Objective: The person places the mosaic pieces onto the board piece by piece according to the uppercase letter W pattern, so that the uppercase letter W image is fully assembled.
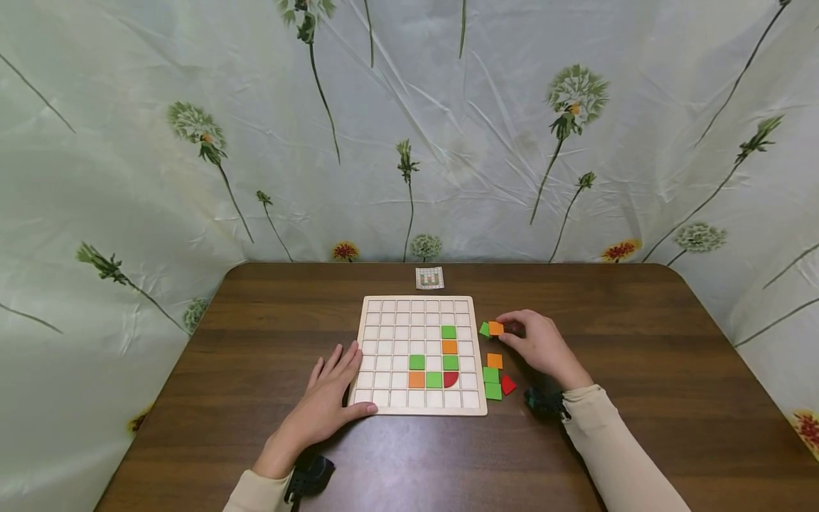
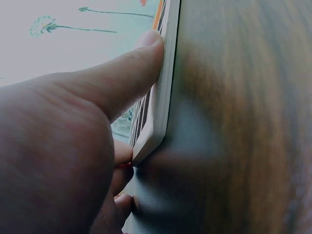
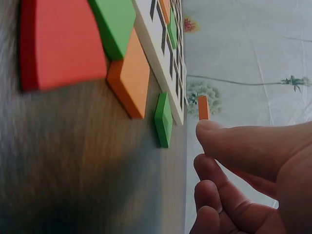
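A pale wooden grid board (image 1: 419, 412) lies on the table. Several green tiles, two orange square tiles and a red quarter-round tile (image 1: 451, 380) sit in its cells. Along its left side rests my left hand (image 1: 323, 405), fingers extended, thumb on the near-left corner; the left wrist view shows the thumb (image 2: 151, 48) pressing the edge. Beyond the board's right side, my right hand (image 1: 540, 345) pinches an orange square tile (image 3: 203, 107) between thumb and fingers, raised off the table. A green tile (image 1: 484, 330) lies just beside and below it.
Right of the board lie a loose orange tile (image 1: 495, 361), two green tiles (image 1: 491, 375) and a red tile (image 1: 508, 385). A small patterned card (image 1: 429, 278) lies behind the board. A flower-printed curtain (image 1: 473, 142) hangs behind the brown table (image 1: 256, 341).
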